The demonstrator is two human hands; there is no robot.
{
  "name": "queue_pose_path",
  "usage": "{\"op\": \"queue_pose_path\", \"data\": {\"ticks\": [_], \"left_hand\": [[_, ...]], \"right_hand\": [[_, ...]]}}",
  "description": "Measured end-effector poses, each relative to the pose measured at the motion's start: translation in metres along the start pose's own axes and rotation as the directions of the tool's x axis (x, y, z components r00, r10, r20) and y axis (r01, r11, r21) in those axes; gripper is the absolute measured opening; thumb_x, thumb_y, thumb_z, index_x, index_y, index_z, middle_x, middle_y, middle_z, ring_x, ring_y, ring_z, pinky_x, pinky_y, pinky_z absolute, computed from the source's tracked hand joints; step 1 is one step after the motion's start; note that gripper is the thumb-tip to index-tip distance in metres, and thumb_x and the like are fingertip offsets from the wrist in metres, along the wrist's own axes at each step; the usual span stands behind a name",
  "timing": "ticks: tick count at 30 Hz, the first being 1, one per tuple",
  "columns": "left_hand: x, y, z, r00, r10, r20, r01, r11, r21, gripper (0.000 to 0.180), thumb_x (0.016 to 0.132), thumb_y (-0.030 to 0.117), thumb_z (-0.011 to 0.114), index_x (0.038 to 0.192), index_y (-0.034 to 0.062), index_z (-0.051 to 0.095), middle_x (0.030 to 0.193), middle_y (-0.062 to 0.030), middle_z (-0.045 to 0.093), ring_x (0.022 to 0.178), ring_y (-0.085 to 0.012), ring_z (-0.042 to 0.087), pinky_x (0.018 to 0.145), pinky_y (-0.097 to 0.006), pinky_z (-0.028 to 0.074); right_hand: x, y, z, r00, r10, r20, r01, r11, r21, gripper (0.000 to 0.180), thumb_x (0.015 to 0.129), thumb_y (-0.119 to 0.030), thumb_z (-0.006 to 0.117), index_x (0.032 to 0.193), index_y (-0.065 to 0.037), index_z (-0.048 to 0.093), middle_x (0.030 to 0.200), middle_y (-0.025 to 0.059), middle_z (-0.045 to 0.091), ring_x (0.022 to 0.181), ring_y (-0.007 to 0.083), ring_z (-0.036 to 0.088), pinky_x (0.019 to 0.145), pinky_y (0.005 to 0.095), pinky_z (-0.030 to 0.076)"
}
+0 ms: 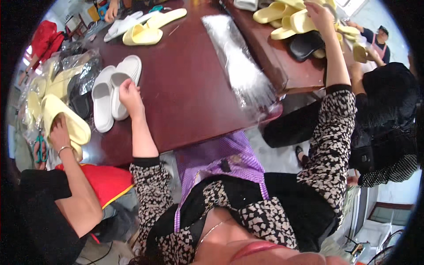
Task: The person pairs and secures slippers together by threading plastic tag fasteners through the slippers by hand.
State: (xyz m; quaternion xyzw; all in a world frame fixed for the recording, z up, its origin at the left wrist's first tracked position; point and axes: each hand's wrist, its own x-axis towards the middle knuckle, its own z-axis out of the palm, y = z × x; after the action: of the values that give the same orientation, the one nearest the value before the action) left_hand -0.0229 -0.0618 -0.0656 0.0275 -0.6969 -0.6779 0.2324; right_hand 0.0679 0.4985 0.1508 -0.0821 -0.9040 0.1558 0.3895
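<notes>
My left hand (131,98) has its fingers curled at the right edge of a pair of light grey slippers (104,99). Whatever is in those fingers, if anything, is hidden. My right arm stretches far forward to the other table. There my right hand (321,18) bends its fingers over a pale yellow slipper (302,22) in a heap of similar ones. A black slipper (304,45) lies just below this heap.
A clear plastic bag stack (240,62) lies along the dark red table (185,88). Yellow slippers (143,34) and white ones (126,24) sit at its far side. At left, a co-worker's hand (59,132) is inside a yellow slipper, beside bagged pairs (66,81). Another person sits at right.
</notes>
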Motion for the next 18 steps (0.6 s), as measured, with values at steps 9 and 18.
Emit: {"op": "queue_pose_path", "data": {"ticks": [9,18], "left_hand": [[0.005,0.000,0.015,0.994,0.110,0.006,-0.110,0.985,0.129,0.017,0.082,0.003,0.053,0.097,-0.0032,0.057,0.085,-0.0073,0.059,0.072,-0.0144,0.056,0.063,-0.025,0.045],[0.040,-0.022,-0.028,0.897,0.437,-0.063,-0.266,0.648,0.714,0.041,0.066,0.008,0.067,0.105,-0.0006,0.057,0.101,-0.0191,0.060,0.097,-0.0348,0.054,0.089,-0.044,0.040]], "right_hand": [[-0.208,-0.068,-0.004,0.725,0.075,0.685,-0.420,0.836,0.353,0.019,0.083,-0.007,0.062,0.099,0.004,0.062,0.078,0.0015,0.062,0.068,0.0071,0.053,0.062,0.0230,0.046],[-0.304,-0.087,0.012,0.857,0.168,0.487,-0.336,0.899,0.281,0.013,0.083,-0.005,0.061,0.092,0.004,0.062,0.071,0.0055,0.061,0.064,0.0080,0.054,0.060,0.0240,0.046]]}}
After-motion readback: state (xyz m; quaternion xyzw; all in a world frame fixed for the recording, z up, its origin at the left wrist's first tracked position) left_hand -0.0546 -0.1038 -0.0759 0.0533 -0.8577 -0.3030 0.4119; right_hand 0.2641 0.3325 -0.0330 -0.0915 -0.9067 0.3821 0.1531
